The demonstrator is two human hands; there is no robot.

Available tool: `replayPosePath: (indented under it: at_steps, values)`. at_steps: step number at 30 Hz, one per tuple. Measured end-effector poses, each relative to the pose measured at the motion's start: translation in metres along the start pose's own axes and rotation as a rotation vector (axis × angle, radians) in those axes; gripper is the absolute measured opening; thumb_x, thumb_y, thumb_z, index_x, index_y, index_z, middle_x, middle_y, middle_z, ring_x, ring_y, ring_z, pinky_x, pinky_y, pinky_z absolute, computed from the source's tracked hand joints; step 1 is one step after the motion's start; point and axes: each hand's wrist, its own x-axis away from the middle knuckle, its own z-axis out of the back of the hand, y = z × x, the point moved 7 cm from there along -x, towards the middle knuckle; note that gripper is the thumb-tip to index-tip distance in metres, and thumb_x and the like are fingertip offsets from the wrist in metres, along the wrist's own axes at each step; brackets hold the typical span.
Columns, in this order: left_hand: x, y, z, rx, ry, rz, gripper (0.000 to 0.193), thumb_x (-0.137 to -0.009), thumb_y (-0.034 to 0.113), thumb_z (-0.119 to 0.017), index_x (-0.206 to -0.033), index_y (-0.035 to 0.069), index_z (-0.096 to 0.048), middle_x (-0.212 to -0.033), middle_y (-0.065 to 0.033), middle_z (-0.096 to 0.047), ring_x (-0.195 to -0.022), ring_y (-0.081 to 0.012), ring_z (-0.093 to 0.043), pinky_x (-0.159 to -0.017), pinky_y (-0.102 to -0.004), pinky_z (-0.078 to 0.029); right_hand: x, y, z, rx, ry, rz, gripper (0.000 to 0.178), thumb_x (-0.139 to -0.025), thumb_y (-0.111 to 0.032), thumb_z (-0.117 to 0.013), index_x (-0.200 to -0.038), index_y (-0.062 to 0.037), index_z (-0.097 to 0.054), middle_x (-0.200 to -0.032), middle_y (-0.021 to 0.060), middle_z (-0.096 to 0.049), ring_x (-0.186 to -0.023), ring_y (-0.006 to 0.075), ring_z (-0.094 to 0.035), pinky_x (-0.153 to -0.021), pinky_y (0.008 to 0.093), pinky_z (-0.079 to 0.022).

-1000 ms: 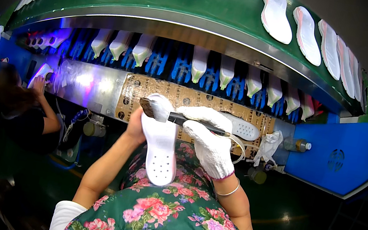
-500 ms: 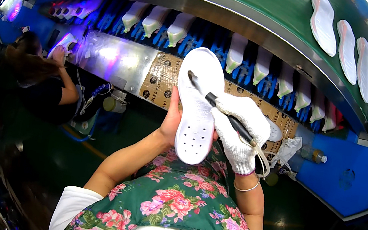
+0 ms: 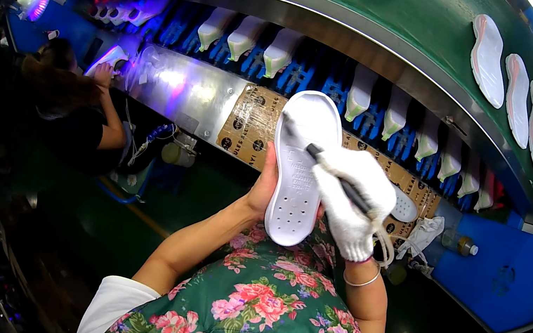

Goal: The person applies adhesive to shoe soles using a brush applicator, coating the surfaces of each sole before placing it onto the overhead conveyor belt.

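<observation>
A white shoe sole [image 3: 293, 207] with small holes at its near end is held upright in front of my apron. My bare left hand [image 3: 264, 186] is closed around it from behind, thumb along the left edge; the other fingers are mostly hidden. My right hand [image 3: 357, 197], in a white knitted glove, is closed on a black-handled brush [image 3: 312, 151] with a pale cord or tube at its rear end. The brush's dark tip is blurred and lies over the upper left of the sole.
Brown cardboard [image 3: 245, 123] covers part of the bench ahead, with a grey perforated piece [image 3: 404, 205] on it. Behind it hang several white shoe forms [image 3: 279, 54]. White soles [image 3: 488, 63] lie on the green upper belt [image 3: 406, 20]. A co-worker [image 3: 73, 90] sits at left.
The whole scene has shifted rightward and down in the picture. The brush tip has moved slightly toward the sole's upper left edge. Both hands keep their holds.
</observation>
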Motion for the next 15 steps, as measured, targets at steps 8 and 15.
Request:
replayPosePath:
  at_steps: [8, 15]
  values:
    - [-0.007, 0.022, 0.007, -0.073, 0.021, -0.032, 0.097, -0.094, 0.081, -0.011, -0.16, 0.011, -0.023, -0.156, -0.0134, -0.041, -0.143, -0.0278, -0.042, -0.118, -0.0443, -0.037, 0.003, -0.018, -0.024, 0.18, -0.175, 0.197, 0.022, -0.074, 0.0, -0.08, -0.094, -0.007, -0.076, -0.091, 0.0093, -0.075, -0.078, 0.0247, -0.071, -0.071, 0.0341, -0.055]
    - [-0.021, 0.038, 0.008, 0.105, -0.013, -0.111, 0.105, -0.089, 0.087, -0.014, -0.157, 0.009, -0.029, -0.144, -0.0143, -0.053, -0.121, -0.0271, -0.062, -0.101, -0.044, -0.053, 0.004, -0.008, -0.014, 0.223, -0.138, 0.215, 0.034, -0.075, -0.004, -0.078, -0.108, -0.0104, -0.075, -0.099, 0.0103, -0.074, -0.087, 0.0297, -0.071, -0.076, 0.0387, -0.055]
